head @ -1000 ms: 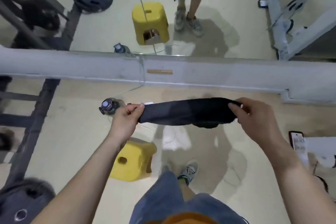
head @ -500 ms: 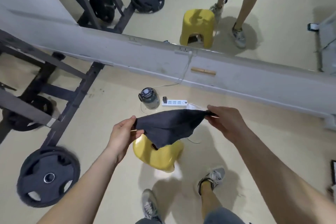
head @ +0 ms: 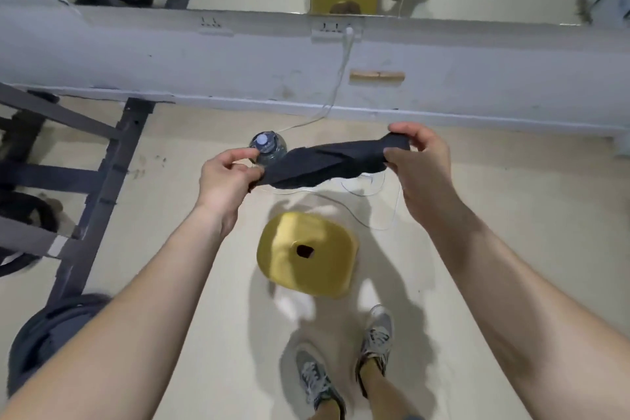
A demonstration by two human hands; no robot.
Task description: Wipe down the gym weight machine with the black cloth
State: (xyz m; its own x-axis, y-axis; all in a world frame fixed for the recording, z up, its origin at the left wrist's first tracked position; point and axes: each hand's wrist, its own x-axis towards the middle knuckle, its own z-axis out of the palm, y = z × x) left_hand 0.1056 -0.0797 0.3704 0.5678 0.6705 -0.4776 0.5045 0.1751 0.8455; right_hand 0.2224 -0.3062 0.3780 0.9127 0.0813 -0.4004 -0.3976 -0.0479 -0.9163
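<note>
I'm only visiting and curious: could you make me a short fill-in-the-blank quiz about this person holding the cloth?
1. The cloth held between the left hand and the right hand is ____ in colour.
2. The yellow stool on the floor has a small ____ in the middle of its top.
3. The weight machine's dark frame stands on the person's ____ side.

Missing words: black; hole; left.

the black fabric cloth (head: 327, 164), earlier a loose hanging triangle, is now drawn into a narrow twisted band between the left hand (head: 225, 177) and right hand (head: 422, 164), overlapping the clear plastic bottle (head: 269, 148) instead of the yellow plastic stool (head: 306, 252).
</note>
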